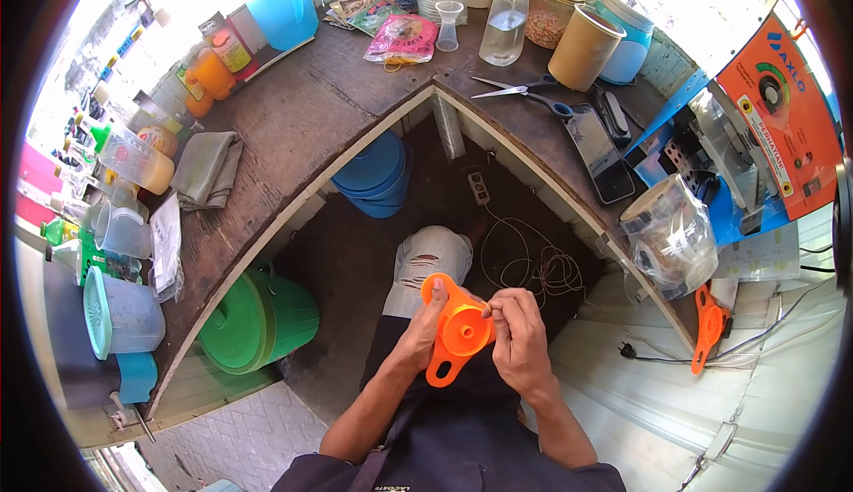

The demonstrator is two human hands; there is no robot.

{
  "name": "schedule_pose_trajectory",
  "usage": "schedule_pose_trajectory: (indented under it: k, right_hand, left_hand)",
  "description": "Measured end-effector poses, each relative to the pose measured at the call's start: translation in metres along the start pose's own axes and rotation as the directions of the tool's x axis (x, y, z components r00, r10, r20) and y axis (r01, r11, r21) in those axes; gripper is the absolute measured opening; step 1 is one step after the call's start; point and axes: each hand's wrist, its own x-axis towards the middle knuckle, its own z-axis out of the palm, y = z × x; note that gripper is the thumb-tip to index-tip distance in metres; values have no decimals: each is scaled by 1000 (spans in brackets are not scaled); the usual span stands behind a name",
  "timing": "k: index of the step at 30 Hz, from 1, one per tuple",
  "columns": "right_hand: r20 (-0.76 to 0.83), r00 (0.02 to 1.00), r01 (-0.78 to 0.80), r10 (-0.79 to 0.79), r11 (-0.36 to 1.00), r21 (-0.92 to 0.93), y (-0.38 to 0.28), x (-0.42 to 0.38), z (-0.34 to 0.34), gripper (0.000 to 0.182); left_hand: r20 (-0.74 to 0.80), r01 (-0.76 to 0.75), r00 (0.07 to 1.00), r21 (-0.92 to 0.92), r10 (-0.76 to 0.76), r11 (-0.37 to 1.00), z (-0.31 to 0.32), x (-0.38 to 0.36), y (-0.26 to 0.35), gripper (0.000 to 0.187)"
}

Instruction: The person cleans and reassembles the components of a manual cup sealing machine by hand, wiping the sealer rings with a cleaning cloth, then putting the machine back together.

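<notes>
My left hand [423, 332] is closed around the left side of an orange plastic piece [446, 350], its thumb lying along the upper end. The piece has a raised round hub with a hole in its middle and a slotted lower end. I hold it over my lap. At its right edge, the fingers of my right hand [518, 337] are pinched together against the rim; anything small between the fingertips is hidden. A similar orange piece [708, 328] sits at the table's right end, below a roll of clear plastic film [671, 234].
Around me runs an angled brown table [293, 128]. On it are scissors [524, 91], a phone [597, 154], a spray bottle [506, 26], a grey cloth [207, 170] and an orange-fronted machine [782, 110]. Below are a green bin [258, 319], blue buckets [375, 177] and a white cable [533, 261].
</notes>
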Motion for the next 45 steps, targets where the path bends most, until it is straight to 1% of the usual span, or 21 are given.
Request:
schedule_pose_trajectory:
  k: [1, 3, 4, 6, 10, 12, 13, 15, 21, 24, 28, 30, 31, 34, 36, 38, 40, 41, 42, 44, 45]
  right_hand:
    - [-1, 1000, 1, -1, 1000, 0, -1, -2, 0, 11]
    - [70, 984, -176, 164, 953, 247, -6, -8, 0, 11]
    - [72, 984, -179, 166, 952, 249, -6, -8, 1, 11]
    - [185, 970, -225, 155, 862, 455, -7, -9, 1, 9]
    - [295, 928, -337, 229, 856, 393, -21, -5, -1, 9]
    - [287, 900, -421, 328, 826, 374, -20, -6, 5, 10]
    - [284, 901, -419, 328, 827, 375, -21, -5, 5, 10]
    - [160, 888, -459, 431, 815, 352, -23, -4, 5, 16]
    - [179, 916, -395, 359, 887, 240, -24, 3, -2, 18]
    - [184, 921, -387, 344, 867, 314, -18, 5, -4, 19]
    - [220, 908, -411, 356, 860, 303, -20, 8, -7, 19]
    - [243, 904, -417, 351, 848, 328, -21, 9, -8, 16]
    - [240, 904, -417, 352, 848, 328, -19, 7, -6, 16]
    - [197, 903, -428, 381, 773, 469, -14, 1, 0, 13]
    - [221, 815, -437, 536, 317, 842, -15, 0, -4, 13]
    - [155, 847, -375, 509, 364, 852, -13, 0, -10, 13]
    - [87, 924, -303, 372, 575, 760, -13, 0, -22, 9]
    - [80, 974, -216, 211, 767, 604, 0, -2, -24, 10]
    - [75, 974, -215, 213, 768, 603, -1, 0, -28, 10]
    - [105, 988, -130, 112, 975, 180, -6, 5, -37, 17]
    - [79, 986, -157, 148, 980, 122, -7, 6, -37, 22]
  left_hand:
    - [1, -1, 1000, 0, 1, 1000, -3, 1, -4, 51]
    - [-172, -200, 951, 297, 259, 934, -8, 1, -11, 46]
    - [-175, -197, 950, 298, 257, 934, -12, 2, -12, 46]
    - [-79, -297, 927, 449, 368, 843, -17, 2, -13, 41]
    - [-57, -335, 913, 456, 403, 824, -10, -2, -9, 39]
    - [-84, -238, 961, 230, 263, 944, -8, -6, -9, 34]
    - [-81, -239, 961, 231, 264, 943, -8, -6, -10, 34]
    - [-43, -133, 990, 68, 136, 989, -8, -8, -11, 27]
    - [175, -255, 961, 277, 213, 926, -11, -14, -5, 20]
    - [220, -234, 959, 245, 181, 941, -10, -16, -1, 19]
    - [194, -264, 957, 291, 214, 920, -14, -15, -6, 18]
    - [146, -224, 968, 133, 204, 966, -18, -13, -11, 21]
    - [149, -222, 968, 135, 202, 966, -17, -12, -11, 21]
    - [89, -276, 961, 190, 263, 942, -17, -11, -10, 19]
    - [96, -338, 940, 402, 328, 851, -22, -12, -10, 16]
    - [66, -364, 928, 356, 365, 861, -22, -11, -7, 16]
    - [38, -393, 915, 309, 402, 866, -21, -9, -1, 17]
    - [3, -410, 901, 330, 433, 850, -21, -8, 4, 17]
    - [-30, -426, 885, 349, 465, 835, -21, -7, 8, 17]
    - [-53, -450, 865, 362, 500, 817, -22, -7, 9, 19]
    - [-24, -465, 852, 422, 522, 778, -24, -10, 11, 19]
